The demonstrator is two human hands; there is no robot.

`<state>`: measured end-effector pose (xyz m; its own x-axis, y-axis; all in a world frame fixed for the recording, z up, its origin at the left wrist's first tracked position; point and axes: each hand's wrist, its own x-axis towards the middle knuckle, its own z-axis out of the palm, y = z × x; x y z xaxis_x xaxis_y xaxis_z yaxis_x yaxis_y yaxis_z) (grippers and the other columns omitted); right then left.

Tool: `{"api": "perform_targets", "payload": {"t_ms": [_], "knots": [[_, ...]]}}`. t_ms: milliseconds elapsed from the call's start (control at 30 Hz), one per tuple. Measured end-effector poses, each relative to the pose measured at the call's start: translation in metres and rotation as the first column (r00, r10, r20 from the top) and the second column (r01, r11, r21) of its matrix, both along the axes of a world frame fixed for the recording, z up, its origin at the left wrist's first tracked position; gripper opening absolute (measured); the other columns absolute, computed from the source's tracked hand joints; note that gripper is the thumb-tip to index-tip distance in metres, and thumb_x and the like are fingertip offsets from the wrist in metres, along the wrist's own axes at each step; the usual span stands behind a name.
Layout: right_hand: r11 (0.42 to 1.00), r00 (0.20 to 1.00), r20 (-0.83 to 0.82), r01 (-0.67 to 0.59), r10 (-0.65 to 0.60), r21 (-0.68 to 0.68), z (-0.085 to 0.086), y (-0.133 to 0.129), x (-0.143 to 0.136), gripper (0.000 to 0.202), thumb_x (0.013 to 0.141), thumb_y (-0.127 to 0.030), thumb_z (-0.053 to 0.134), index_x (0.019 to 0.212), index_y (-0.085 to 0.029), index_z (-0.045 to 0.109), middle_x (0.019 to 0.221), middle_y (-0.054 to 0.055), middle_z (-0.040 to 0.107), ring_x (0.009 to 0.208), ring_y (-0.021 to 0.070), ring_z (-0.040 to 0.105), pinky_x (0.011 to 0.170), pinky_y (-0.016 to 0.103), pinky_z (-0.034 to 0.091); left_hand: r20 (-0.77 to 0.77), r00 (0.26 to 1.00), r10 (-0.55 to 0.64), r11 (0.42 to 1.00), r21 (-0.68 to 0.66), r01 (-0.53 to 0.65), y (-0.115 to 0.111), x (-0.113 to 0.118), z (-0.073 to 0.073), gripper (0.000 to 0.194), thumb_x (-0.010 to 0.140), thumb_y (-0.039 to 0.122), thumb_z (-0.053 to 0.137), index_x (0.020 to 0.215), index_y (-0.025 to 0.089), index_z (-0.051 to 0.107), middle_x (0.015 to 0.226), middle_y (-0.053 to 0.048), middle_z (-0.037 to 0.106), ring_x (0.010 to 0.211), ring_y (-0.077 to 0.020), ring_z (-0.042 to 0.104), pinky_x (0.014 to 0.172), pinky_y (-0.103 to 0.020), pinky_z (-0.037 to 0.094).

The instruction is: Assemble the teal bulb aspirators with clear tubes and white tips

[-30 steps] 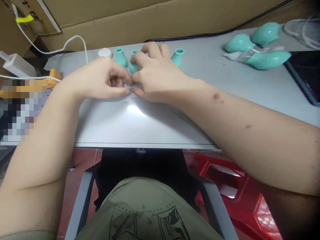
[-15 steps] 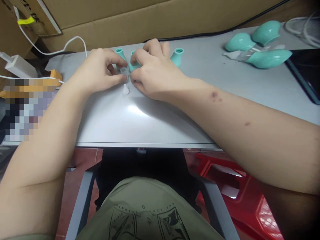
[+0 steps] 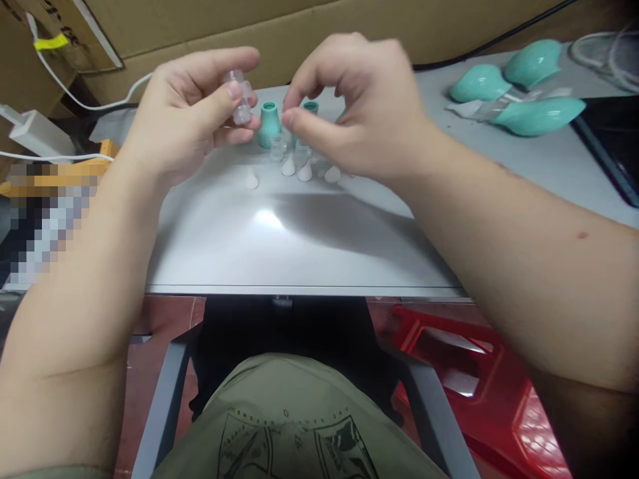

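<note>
My left hand (image 3: pixel 184 110) is raised above the table's back part, its thumb and fingers closed on a clear plastic fitting (image 3: pixel 242 112). To its right, my right hand (image 3: pixel 364 106) hovers with thumb and index finger pinched together; whatever is between the tips is too small to make out. Below and between the hands stand teal bulbs with open necks (image 3: pixel 269 128), partly covered by my right hand. Clear plastic fittings (image 3: pixel 277 149) lie in front of them. Several small white cone-shaped pieces (image 3: pixel 305 172) form a row nearer to me, one (image 3: pixel 252 179) apart on the left.
Three larger teal bulbs (image 3: pixel 539 116) with clear wrapping lie at the right rear, beside a dark tablet-like device (image 3: pixel 612 146). A white adapter (image 3: pixel 42 136) and cables are on the left. Cardboard (image 3: pixel 279 40) walls the back. A red stool (image 3: pixel 464 399) stands below the table edge.
Both hands have lifted and drawn apart. The clear fitting has come up off the table in my left hand. The fittings and white pieces beneath my right hand now show.
</note>
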<state>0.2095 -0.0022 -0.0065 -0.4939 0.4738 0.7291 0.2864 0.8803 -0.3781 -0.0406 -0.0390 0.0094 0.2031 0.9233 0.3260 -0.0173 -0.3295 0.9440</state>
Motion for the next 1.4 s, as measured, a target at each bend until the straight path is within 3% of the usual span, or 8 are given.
{"api": "perform_targets", "payload": {"t_ms": [133, 300, 567, 767, 900, 1067, 1200, 1400], "knots": [[0.977, 0.955, -0.250, -0.188, 0.158, -0.100, 0.000, 0.012, 0.010, 0.009, 0.097, -0.026, 0.080, 0.091, -0.021, 0.080, 0.089, 0.001, 0.074, 0.079, 0.0151, 0.061, 0.075, 0.035, 0.047, 0.053, 0.992, -0.112, 0.975, -0.187, 0.120, 0.000, 0.011, -0.003, 0.016, 0.103, 0.020, 0.092, 0.118, 0.021, 0.088, 0.105, -0.007, 0.085, 0.081, -0.0182, 0.078, 0.080, -0.027, 0.069], [0.953, 0.948, -0.189, -0.281, 0.257, -0.114, -0.010, 0.024, 0.001, 0.004, 0.088, -0.030, 0.082, 0.087, -0.026, 0.081, 0.081, -0.003, 0.077, 0.071, 0.0135, 0.067, 0.062, 0.033, 0.045, -0.044, 0.977, -0.208, 0.944, -0.271, 0.189, 0.007, 0.014, -0.012, 0.007, 0.106, 0.024, 0.086, 0.109, 0.018, 0.089, 0.103, -0.011, 0.085, 0.073, -0.0174, 0.080, 0.070, -0.024, 0.069], [0.955, 0.960, -0.111, -0.272, 0.259, -0.120, -0.009, 0.016, 0.002, 0.004, 0.090, -0.029, 0.078, 0.090, -0.030, 0.082, 0.089, -0.004, 0.082, 0.080, 0.0156, 0.075, 0.075, 0.033, 0.060, -0.076, 0.976, -0.202, 0.961, -0.208, 0.182, 0.002, 0.016, -0.009, 0.013, 0.108, 0.029, 0.086, 0.103, 0.018, 0.091, 0.099, -0.010, 0.083, 0.078, -0.0175, 0.081, 0.076, -0.023, 0.072], [0.976, 0.986, -0.065, -0.163, 0.155, -0.145, -0.012, 0.012, 0.003, 0.010, 0.095, -0.036, 0.079, 0.093, -0.026, 0.081, 0.094, 0.002, 0.081, 0.086, 0.0211, 0.075, 0.078, 0.039, 0.058, -0.048, 0.981, -0.190, 0.960, -0.218, 0.175, 0.007, 0.010, -0.012, 0.007, 0.103, 0.023, 0.089, 0.102, 0.018, 0.093, 0.097, -0.010, 0.083, 0.079, -0.0145, 0.078, 0.076, -0.019, 0.072], [0.974, 0.984, -0.066, -0.175, 0.167, -0.142, -0.011, 0.010, 0.003, 0.016, 0.098, -0.041, 0.079, 0.092, -0.026, 0.079, 0.096, 0.003, 0.081, 0.087, 0.0211, 0.075, 0.080, 0.039, 0.058, -0.086, 0.987, -0.139, 0.962, -0.249, 0.114, 0.005, 0.010, -0.009, 0.016, 0.108, 0.018, 0.085, 0.094, 0.020, 0.092, 0.093, -0.008, 0.082, 0.084, -0.0147, 0.077, 0.084, -0.023, 0.073], [0.985, 0.987, -0.068, -0.149, 0.143, -0.092, -0.009, 0.009, 0.002, 0.016, 0.096, -0.040, 0.081, 0.089, -0.026, 0.080, 0.091, 0.003, 0.080, 0.083, 0.0202, 0.073, 0.076, 0.039, 0.053, -0.029, 0.991, -0.129, 0.962, -0.245, 0.118, -0.002, 0.015, -0.007, 0.012, 0.107, 0.023, 0.088, 0.099, 0.014, 0.091, 0.091, -0.009, 0.080, 0.083, -0.0148, 0.079, 0.081, -0.020, 0.071], [0.978, 0.976, -0.097, -0.201, 0.196, -0.046, -0.009, 0.012, -0.001, 0.015, 0.092, -0.040, 0.081, 0.084, -0.028, 0.079, 0.085, 0.000, 0.078, 0.077, 0.0173, 0.071, 0.071, 0.038, 0.052, -0.038, 0.993, -0.114, 0.968, -0.230, 0.102, -0.004, 0.017, -0.007, 0.013, 0.109, 0.016, 0.084, 0.098, 0.014, 0.091, 0.089, -0.009, 0.080, 0.083, -0.0152, 0.079, 0.083, -0.023, 0.072], [0.984, 0.982, -0.076, -0.174, 0.171, -0.034, -0.009, 0.012, 0.000, 0.011, 0.092, -0.038, 0.080, 0.088, -0.029, 0.079, 0.090, -0.001, 0.081, 0.082, 0.0176, 0.075, 0.076, 0.037, 0.058, -0.062, 0.985, -0.162, 0.975, -0.162, 0.150, 0.005, 0.012, -0.016, 0.010, 0.101, 0.029, 0.091, 0.097, 0.021, 0.093, 0.088, -0.007, 0.081, 0.083, -0.0180, 0.078, 0.083, -0.028, 0.073]]}}
